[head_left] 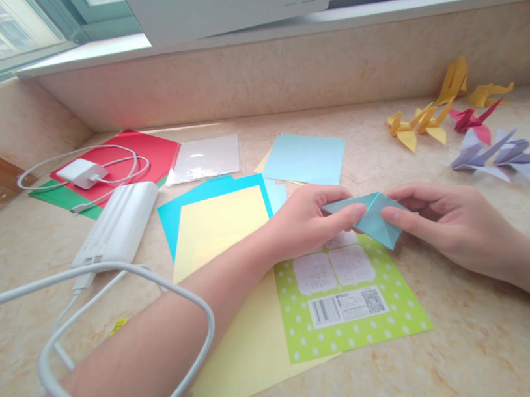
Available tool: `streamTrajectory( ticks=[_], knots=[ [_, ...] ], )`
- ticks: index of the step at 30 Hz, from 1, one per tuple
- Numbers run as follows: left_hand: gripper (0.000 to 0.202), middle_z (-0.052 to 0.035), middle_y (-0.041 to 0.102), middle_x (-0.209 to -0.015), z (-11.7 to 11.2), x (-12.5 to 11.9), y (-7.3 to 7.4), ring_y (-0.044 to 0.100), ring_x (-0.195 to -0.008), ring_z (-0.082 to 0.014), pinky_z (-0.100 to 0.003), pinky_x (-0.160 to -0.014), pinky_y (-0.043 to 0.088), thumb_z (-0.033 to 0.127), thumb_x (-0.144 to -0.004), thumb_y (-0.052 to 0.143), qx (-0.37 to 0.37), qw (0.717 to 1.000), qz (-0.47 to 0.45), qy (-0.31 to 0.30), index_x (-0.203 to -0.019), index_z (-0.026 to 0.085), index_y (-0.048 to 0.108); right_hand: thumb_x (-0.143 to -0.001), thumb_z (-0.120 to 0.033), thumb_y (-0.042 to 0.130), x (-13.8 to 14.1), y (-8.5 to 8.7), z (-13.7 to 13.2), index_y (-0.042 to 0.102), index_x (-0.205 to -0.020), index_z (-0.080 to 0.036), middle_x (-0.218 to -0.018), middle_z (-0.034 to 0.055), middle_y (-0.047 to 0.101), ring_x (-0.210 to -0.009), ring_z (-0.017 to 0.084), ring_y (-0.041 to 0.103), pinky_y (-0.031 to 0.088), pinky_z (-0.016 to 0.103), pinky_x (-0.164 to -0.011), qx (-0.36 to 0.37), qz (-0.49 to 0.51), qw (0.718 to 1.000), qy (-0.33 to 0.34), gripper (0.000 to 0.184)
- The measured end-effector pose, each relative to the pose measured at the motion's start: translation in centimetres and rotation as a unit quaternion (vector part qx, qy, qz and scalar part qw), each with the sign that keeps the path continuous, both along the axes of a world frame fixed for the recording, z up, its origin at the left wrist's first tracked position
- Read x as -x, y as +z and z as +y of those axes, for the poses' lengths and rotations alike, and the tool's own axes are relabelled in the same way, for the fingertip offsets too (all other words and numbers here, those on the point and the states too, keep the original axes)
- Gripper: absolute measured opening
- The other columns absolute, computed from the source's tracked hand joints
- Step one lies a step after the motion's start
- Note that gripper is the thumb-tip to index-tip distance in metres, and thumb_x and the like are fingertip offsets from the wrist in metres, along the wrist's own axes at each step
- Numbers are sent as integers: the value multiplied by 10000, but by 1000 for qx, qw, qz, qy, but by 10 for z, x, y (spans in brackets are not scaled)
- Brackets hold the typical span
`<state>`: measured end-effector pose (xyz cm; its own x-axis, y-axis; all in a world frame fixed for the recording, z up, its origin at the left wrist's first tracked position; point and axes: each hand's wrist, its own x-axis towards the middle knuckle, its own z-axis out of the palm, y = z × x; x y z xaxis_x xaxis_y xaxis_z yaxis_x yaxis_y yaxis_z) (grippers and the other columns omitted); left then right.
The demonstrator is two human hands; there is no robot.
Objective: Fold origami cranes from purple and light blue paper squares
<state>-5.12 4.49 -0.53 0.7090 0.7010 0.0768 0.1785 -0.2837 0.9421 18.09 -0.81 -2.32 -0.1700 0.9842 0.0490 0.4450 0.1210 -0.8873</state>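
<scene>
A small piece of folded light blue origami paper [376,214] is held up between my two hands, with creases and a pointed lower corner showing. My left hand [317,217] pinches its left side, thumb on top and fingers beneath. On the right side, my right hand [450,218] grips it with the thumb pressed on the front; the fingers behind are partly hidden. Below the paper lies a green polka-dot sheet [358,336] with a barcode label. Pale yellow paper [238,360] extends under my left forearm, and a flat light blue square [306,156] lies just beyond my hands.
Folded yellow [453,80], red [475,119] and lavender cranes [515,153] stand at the right back. On the left are a white power bank [116,226], a charger [81,173] and red paper [152,150]. A white cable [207,318] loops across my left forearm.
</scene>
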Motion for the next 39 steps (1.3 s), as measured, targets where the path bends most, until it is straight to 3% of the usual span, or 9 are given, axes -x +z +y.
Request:
streamTrajectory(
  ticks=[11, 19, 39],
  knots=[
    [260, -11, 608, -713, 1, 0, -1, 522, -642, -99, -210, -590, 427, 336, -917, 572, 4, 1000, -5, -7, -780, 125, 635, -861, -391, 698, 0, -1, 0, 714, -1062, -310, -931, 3, 783, -722, 212, 735, 618, 328, -630, -12, -8, 1000, 3, 217],
    [272, -34, 651, -758, 1, 1, -2, 565, -674, -111, -205, -593, 435, 353, -922, 562, -11, 1000, 10, -4, -818, 123, 664, -877, -409, 676, 1, 1, -1, 711, -1129, -284, -923, 23, 784, -718, 216, 733, 621, 328, -616, -19, -20, 1000, 9, 283],
    [264, -33, 639, -755, 1, 0, 0, 542, -668, -109, -214, -595, 426, 332, -923, 559, -17, 1000, 17, 0, -809, 117, 662, -890, -406, 671, 1, 1, -1, 706, -1104, -318, -899, -12, 780, -716, 188, 724, 600, 296, -616, -19, -26, 999, 13, 234]
  ],
)
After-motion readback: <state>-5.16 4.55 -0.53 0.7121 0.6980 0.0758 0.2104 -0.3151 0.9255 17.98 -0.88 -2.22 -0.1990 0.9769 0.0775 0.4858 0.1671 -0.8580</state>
